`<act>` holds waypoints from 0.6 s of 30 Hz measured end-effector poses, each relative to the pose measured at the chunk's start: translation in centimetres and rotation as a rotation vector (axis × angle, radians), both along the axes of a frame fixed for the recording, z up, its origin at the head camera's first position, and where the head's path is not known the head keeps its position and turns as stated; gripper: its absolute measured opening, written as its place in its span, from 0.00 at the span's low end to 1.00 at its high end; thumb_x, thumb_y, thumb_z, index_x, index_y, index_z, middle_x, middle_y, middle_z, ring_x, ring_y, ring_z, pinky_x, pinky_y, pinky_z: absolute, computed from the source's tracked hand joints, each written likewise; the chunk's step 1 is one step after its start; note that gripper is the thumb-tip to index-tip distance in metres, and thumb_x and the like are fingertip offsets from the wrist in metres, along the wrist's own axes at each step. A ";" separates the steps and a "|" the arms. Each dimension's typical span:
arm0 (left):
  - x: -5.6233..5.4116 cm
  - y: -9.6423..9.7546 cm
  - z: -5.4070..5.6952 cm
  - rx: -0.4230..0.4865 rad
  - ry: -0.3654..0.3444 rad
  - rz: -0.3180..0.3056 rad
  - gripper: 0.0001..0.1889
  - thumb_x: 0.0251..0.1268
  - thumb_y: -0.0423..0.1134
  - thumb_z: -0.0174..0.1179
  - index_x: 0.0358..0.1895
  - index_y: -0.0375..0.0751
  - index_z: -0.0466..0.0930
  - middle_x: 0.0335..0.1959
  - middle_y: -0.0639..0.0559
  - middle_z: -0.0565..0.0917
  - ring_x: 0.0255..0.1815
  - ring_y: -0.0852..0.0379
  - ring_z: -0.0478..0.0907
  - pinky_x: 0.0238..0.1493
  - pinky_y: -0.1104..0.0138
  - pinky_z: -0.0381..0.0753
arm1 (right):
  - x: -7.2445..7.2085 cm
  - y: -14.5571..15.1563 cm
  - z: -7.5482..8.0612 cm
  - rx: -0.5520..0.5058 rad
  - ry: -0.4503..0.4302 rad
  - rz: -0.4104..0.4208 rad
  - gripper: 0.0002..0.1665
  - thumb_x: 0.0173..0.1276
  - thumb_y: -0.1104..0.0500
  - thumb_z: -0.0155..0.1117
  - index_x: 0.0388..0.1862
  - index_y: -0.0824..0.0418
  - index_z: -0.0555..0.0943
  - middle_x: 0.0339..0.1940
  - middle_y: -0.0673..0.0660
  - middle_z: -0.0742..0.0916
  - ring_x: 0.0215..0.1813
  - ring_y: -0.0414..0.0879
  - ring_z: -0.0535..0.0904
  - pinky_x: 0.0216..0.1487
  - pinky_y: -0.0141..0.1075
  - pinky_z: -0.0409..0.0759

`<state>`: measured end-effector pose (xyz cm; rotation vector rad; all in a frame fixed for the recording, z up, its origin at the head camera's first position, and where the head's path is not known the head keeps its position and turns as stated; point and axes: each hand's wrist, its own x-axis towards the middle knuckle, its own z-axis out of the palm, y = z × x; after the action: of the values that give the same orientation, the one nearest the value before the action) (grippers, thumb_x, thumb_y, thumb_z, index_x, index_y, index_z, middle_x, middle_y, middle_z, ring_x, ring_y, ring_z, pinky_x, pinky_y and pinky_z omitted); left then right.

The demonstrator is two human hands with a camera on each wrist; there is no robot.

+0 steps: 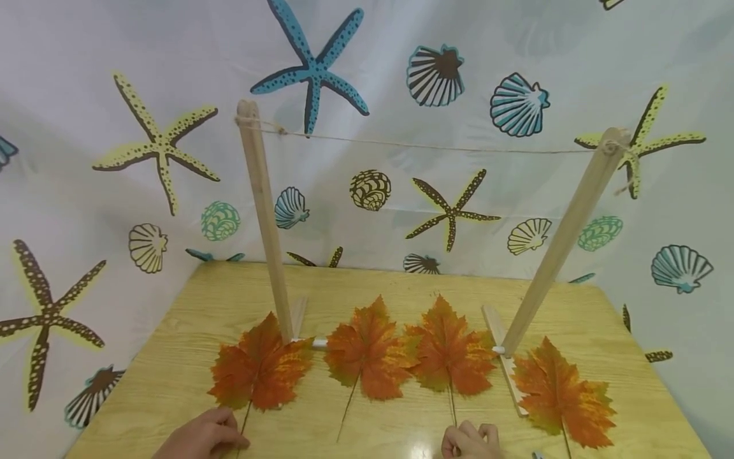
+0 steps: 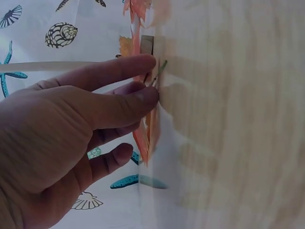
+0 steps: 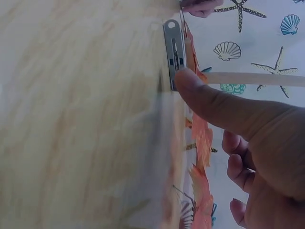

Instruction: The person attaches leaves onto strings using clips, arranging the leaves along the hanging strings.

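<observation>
In the head view, my left hand pinches the thin stem of the leftmost orange maple leaf between thumb and fingertips. The stem's green end pokes out past the fingertips in the left wrist view. My right hand, fingers curled, is at the lower end of the third leaf's stem. In the right wrist view its thumb presses on a slim grey clothes peg with a hole in its end, held close over the table; the other fingers are partly hidden.
Two more maple leaves, one second from left and one far right, lie on the wooden table. Behind stand a left post and a right post, with twine strung between. A patterned curtain surrounds the table.
</observation>
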<state>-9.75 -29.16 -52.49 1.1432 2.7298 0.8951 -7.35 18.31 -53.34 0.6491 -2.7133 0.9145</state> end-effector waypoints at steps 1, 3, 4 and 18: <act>-0.1 -0.1 -0.1 0.014 0.033 -0.016 0.08 0.58 0.29 0.68 0.40 0.41 0.91 0.30 0.64 0.73 0.30 0.77 0.63 0.27 0.77 0.66 | 0.0 -0.3 -0.3 0.005 0.047 -0.012 0.25 0.59 0.53 0.72 0.18 0.42 0.62 0.25 0.28 0.56 0.27 0.23 0.51 0.41 0.34 0.48; -0.3 -0.2 -0.2 0.028 0.082 -0.021 0.10 0.56 0.26 0.68 0.41 0.41 0.91 0.29 0.63 0.74 0.29 0.77 0.63 0.26 0.77 0.66 | 0.0 -0.7 -0.8 0.013 0.135 -0.041 0.27 0.53 0.55 0.75 0.17 0.41 0.61 0.25 0.26 0.54 0.26 0.22 0.50 0.40 0.32 0.48; -0.4 -0.2 -0.1 0.023 0.105 -0.014 0.12 0.55 0.25 0.68 0.41 0.41 0.91 0.29 0.63 0.74 0.29 0.77 0.63 0.26 0.77 0.66 | 0.0 -0.9 -1.0 0.011 0.155 -0.050 0.28 0.52 0.56 0.75 0.17 0.41 0.61 0.25 0.26 0.54 0.26 0.21 0.49 0.40 0.31 0.49; -1.9 0.4 2.1 -0.132 0.045 0.078 0.10 0.59 0.32 0.68 0.40 0.50 0.92 0.31 0.65 0.79 0.31 0.74 0.73 0.28 0.73 0.76 | -0.7 -1.8 0.1 0.067 -0.122 0.109 0.22 0.67 0.52 0.66 0.19 0.45 0.65 0.22 0.32 0.59 0.25 0.25 0.52 0.40 0.36 0.52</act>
<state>-11.64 -28.78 -50.38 1.0525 2.8385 0.6923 -8.07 16.47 -53.26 0.7855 -2.8516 0.9197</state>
